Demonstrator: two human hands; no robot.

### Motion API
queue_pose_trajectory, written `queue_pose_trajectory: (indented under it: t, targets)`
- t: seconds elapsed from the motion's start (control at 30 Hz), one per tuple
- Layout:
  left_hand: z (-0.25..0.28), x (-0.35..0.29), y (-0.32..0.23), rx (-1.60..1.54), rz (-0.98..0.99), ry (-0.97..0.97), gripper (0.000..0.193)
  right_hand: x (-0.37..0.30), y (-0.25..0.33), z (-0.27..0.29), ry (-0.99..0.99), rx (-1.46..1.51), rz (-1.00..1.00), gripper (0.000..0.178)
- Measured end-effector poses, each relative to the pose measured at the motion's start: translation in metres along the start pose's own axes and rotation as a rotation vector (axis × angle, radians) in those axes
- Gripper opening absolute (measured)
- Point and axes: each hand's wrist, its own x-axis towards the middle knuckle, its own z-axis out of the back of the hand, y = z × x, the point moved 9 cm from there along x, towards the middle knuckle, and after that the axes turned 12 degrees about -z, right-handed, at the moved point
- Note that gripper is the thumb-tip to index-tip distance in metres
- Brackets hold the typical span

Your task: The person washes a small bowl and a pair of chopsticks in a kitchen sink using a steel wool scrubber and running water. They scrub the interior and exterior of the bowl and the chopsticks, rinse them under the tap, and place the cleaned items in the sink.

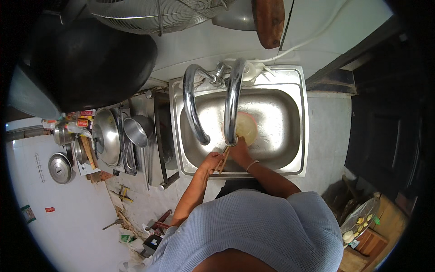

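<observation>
In the sink (302, 136), a round bowl with a reddish rim (248, 129) holds pale, cloudy liquid and sits under the right-hand faucet spout (232, 104). Thin wooden chopsticks (224, 162) slant up from the sink's front edge toward the bowl. Their lower part is gripped by my left hand (212, 163), whose fingers are closed. My right hand (240, 153), with a pale bracelet at the wrist, lies at the bowl's near edge beside the chopsticks' upper end. Its fingers are together and partly hidden by the spout; what they hold is unclear.
A second curved faucet spout (190, 95) arches over the sink's left side. To the left are a saucepan (137, 130), a large domed lid (106, 136) and a dark wok (90, 63). A fan (154, 16) stands beyond. A basket with food pieces (360, 220) is at lower right.
</observation>
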Motion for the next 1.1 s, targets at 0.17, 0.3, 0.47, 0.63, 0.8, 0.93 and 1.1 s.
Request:
queue_pose_trajectory:
  t: [0.17,0.3,0.47,0.63,0.8,0.93,1.1]
  targets:
    - [-0.017,-0.004,-0.008,-0.199,0.034,0.045,0.016,0.025,-0.001,0.007,0.104,-0.178,0.047,0.031]
    - [-0.025,-0.003,-0.002,-0.276,0.096,0.041,0.017,0.069,-0.044,-0.016,-0.017,-0.292,0.095,0.032]
    - [-0.045,-0.013,-0.005,-0.426,0.103,0.074,0.021,0.013,-0.011,0.012,-0.213,0.022,0.104,0.026]
    - [-0.056,-0.012,0.001,-0.532,0.027,0.042,0.020,0.025,-0.038,0.001,-0.193,0.115,0.059,0.045]
    - [-0.062,-0.007,-0.007,-0.423,-0.080,0.038,0.021,0.071,-0.060,-0.017,-0.156,0.174,0.081,0.027]
    - [-0.087,-0.016,-0.024,-0.589,-0.004,0.224,0.024,0.064,-0.056,-0.006,-0.123,0.578,-0.127,0.027]
    - [-0.107,0.002,-0.005,-0.780,0.102,0.314,0.025,0.094,-0.130,-0.070,0.040,0.620,-0.157,0.042]
